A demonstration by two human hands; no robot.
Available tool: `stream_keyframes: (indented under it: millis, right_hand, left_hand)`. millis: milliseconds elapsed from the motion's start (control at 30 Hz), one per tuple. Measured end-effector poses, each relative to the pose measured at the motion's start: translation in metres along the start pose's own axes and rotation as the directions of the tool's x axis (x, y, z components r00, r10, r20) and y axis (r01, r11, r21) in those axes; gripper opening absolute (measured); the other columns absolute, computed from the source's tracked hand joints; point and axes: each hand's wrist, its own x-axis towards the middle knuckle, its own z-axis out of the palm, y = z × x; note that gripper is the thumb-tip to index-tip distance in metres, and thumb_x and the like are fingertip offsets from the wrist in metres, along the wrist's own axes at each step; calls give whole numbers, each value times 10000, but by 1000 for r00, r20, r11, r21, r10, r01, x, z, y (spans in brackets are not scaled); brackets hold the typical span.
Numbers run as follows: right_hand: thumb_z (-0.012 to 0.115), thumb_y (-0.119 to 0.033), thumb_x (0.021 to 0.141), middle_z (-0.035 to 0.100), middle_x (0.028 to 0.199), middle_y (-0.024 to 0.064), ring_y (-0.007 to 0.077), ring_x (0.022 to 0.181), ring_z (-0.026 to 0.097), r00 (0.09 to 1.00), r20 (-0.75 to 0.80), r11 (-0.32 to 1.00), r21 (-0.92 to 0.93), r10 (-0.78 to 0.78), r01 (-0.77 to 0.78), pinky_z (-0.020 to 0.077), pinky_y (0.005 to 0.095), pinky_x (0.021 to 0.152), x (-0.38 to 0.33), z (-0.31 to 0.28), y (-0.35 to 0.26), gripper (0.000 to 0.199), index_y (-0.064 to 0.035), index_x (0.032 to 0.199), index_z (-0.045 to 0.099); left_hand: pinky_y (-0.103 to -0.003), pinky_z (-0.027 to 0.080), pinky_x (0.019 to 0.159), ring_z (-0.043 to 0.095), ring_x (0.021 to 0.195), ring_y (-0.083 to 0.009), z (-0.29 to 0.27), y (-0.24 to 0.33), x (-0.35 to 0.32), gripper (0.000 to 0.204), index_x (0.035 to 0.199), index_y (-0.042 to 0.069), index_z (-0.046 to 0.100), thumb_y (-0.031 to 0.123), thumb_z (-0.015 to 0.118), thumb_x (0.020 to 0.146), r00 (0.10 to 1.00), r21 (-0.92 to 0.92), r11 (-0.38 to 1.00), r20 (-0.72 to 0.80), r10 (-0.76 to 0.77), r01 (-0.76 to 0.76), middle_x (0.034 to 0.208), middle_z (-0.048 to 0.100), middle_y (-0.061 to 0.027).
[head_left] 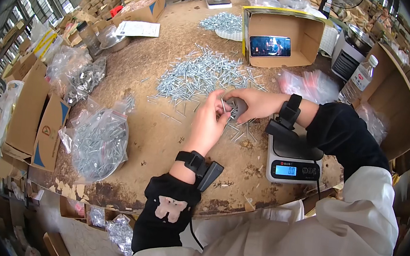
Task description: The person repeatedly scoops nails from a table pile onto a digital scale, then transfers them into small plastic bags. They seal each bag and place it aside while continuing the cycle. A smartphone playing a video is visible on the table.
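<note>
Packages first: an open cardboard box (pixel 282 38) lies on its side at the far edge of the bench (pixel 164 138), yellow rim, with a phone (pixel 270 46) propped inside, screen lit. A white paper sheet (pixel 138 29) lies at the far left edge, beside a brown carton (pixel 145 9) with a blue mark. Clear bags of screws (pixel 98 142) sit at the left edge, the nearest one bulging, resting on a round tray. Flattened brown cartons (pixel 32 110) with blue corners lean just off the left edge. A clear plastic bottle (pixel 360 77) stands at the right, past the bench edge.

Your hands meet mid-bench, just left of the small scale (pixel 289 159) at the near right edge. Your left hand (pixel 208 123) has fingers curled, tips closed on a few screws (pixel 229 109). Your right hand (pixel 257 103) is wrapped around a small dark thing at that same bunch; can't tell what it is. The screws sit between both sets of fingertips, touching both.

Screws: short, silvery, thin. The loose pile (pixel 200 75) spreads just beyond your hands toward the box; a few strays lie under your palms.
</note>
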Motion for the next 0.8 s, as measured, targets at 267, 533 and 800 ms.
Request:
stream_keyframes:
  millis: [267, 533, 800]
  right_hand:
    - [764, -4, 715, 570, 1049, 44, 85, 925, 529, 982, 48, 900, 392, 184, -188, 470, 255, 759, -30, -18, -20, 619, -33, 1245, 447]
    - [840, -160, 654, 605, 1107, 163, 222, 936, 615, 990, -113, 983, 174, 84, -64, 506, 342, 801, -64, -14, -35, 654, -6, 1189, 498]
    - [845, -221, 658, 617, 1119, 176, 321, 1080, 604, 975, -219, 998, -48, 23, -34, 480, 392, 915, -92, -5, -53, 664, -23, 1197, 512]
  left_hand:
    - [-359, 499, 786, 608, 851, -224, -3, -2, 5, 496, 1299, 19, 490, 158, 706, 875, 897, 328, 905, -254, 361, -271, 939, 656, -86]
    - [-230, 416, 596, 524, 655, -68, 29, 20, -11, 296, 1170, -2, 535, 151, 652, 946, 993, -336, 939, 113, -32, 69, 749, 589, -14]
    - [-261, 438, 584, 566, 648, -123, 31, 58, -25, 93, 1040, 21, 591, 62, 588, 957, 999, -129, 991, 38, 24, -19, 790, 624, -65]
